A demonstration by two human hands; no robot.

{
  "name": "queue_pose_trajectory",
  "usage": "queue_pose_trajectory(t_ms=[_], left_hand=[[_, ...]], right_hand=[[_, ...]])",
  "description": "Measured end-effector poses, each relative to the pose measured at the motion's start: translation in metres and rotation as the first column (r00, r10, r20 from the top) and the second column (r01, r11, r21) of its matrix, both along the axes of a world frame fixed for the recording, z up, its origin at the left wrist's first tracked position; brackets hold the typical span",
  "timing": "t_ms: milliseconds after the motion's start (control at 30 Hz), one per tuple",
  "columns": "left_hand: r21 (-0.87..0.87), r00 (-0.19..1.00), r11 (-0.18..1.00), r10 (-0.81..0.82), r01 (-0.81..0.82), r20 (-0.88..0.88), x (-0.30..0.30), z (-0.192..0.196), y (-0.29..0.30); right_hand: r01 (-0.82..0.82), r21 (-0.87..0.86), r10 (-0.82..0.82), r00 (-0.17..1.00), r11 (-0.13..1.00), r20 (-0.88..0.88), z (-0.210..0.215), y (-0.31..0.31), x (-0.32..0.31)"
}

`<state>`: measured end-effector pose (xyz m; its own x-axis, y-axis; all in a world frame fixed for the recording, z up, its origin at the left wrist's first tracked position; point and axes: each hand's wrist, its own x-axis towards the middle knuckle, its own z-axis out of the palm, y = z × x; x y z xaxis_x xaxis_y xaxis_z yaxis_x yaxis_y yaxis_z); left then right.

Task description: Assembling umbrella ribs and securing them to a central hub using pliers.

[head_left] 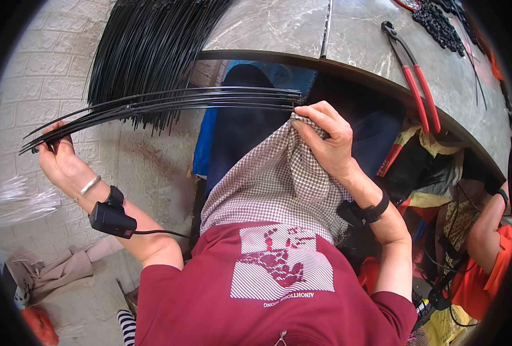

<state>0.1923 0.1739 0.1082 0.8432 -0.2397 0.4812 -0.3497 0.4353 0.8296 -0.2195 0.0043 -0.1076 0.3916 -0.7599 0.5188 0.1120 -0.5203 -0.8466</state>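
Observation:
My left hand (60, 157) grips one end of a bundle of long thin black rods (169, 102), held level at the left. My right hand (325, 138) pinches a checked cloth (273, 179) around the bundle's other end, just below the edge of the grey stone tabletop (279, 26). The cloth drapes down over my lap. A much bigger sheaf of the same black rods (146, 52) hangs off the tabletop above my left hand.
Red-handled cutters (418, 86) lie on the tabletop at the right, with a heap of small black pieces (440, 26) beyond them. Another person's arm in an orange sleeve (486, 236) is at the far right. A crumpled clear plastic bag (14, 202) lies on the paved floor.

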Motion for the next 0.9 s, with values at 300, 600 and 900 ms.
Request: queue_pose_trajectory(t_ms=[300,600,900], left_hand=[[-0.008,0.996,1.000,0.005,-0.005,-0.088,0.025,0.006,0.005],[-0.057,0.989,0.994,-0.098,0.092,-0.111,0.040,-0.001,0.008],[-0.035,0.982,0.994,-0.103,0.099,-0.157,0.039,0.004,0.003]], right_hand=[[0.003,0.072,0.001,0.998,0.997,-0.068,0.002,0.002,-0.003],[0.045,0.084,-0.046,0.999,0.995,0.007,-0.004,0.006,-0.002],[0.008,0.206,-0.023,0.997,0.979,0.071,-0.005,0.013,0.001]])
